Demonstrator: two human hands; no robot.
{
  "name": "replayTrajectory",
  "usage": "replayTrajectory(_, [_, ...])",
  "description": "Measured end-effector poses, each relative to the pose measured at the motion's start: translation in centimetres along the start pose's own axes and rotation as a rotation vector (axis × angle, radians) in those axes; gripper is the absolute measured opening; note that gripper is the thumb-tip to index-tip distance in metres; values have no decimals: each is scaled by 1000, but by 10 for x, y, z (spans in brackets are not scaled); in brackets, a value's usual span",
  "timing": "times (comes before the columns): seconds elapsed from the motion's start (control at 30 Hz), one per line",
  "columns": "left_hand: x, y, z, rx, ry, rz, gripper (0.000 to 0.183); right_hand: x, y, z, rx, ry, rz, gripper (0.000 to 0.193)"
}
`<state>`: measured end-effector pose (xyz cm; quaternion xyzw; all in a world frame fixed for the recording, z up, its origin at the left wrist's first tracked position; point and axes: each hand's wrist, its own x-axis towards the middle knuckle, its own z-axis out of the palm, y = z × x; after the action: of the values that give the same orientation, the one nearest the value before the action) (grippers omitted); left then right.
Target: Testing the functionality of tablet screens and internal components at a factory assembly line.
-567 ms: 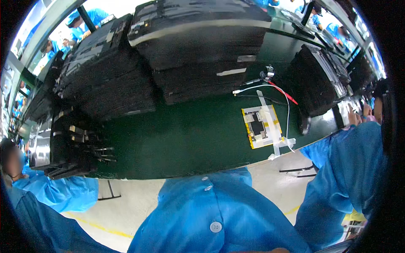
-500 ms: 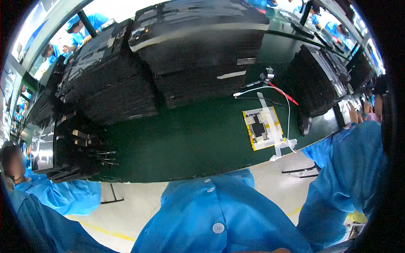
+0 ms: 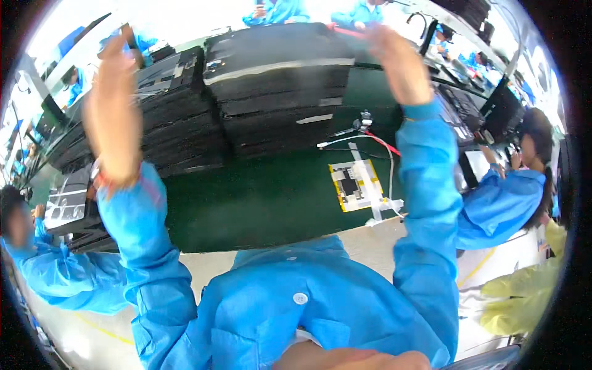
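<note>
Across the far half of the dark green bench top (image 3: 259,209) we note tall stacks of flat black trays (image 3: 277,98), piled close together and squared up against one another; we judge they are stacked this way to keep the near half of the bench free as working space. Both of our arms, in blue smock sleeves, are raised above that surface. Our left hand (image 3: 114,117) stands upright in front of the left-hand stack, fingers extended and close together, and we see nothing in it. Our right hand (image 3: 394,65) is lifted before the top edge of the central stack; it is blurred, and whether it pinches anything we cannot tell. A thin red line (image 3: 345,31) shows just beside its fingers, too smeared to identify.

Nearest below the right hand lies a small square yellow fixture with a black centre (image 3: 354,185), flat on the green top near the front edge and held down by strips of white tape, presumably so that it cannot shift. Thin white and red wires (image 3: 370,132) run from it toward the base of the stacks, lying loose on the bench.

Other persons in blue smocks stand at the left (image 3: 55,277) and right (image 3: 499,203), apart from our hands
</note>
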<state>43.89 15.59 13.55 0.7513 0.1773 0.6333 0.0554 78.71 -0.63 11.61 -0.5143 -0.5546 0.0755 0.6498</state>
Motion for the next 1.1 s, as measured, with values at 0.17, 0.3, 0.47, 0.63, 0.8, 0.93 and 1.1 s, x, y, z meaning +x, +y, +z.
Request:
replayTrajectory(0.17, [-4,-69,76,274,-389,202,34,6,46,24,-728,29,-293,39])
replayTrajectory(0.3, [-9,-97,99,460,-588,129,46,39,79,62,-469,272,-23,50])
replayTrajectory(0.47, [1,-98,117,491,-580,259,59,45,64,39,-218,60,223,56])
replayTrajectory(0.63, [4,-89,119,320,-667,-54,66,45,60,30,46,101,624,62])
replayTrajectory(0.8, [-6,-111,114,202,-632,-94,69,34,28,47,-31,106,635,70])
replayTrajectory(0.93, [3,-103,116,104,-656,-288,71,34,33,44,-38,110,590,68])
replayTrajectory(1.1, [1,-85,116,2,-470,-333,71,37,44,44,0,183,421,58])
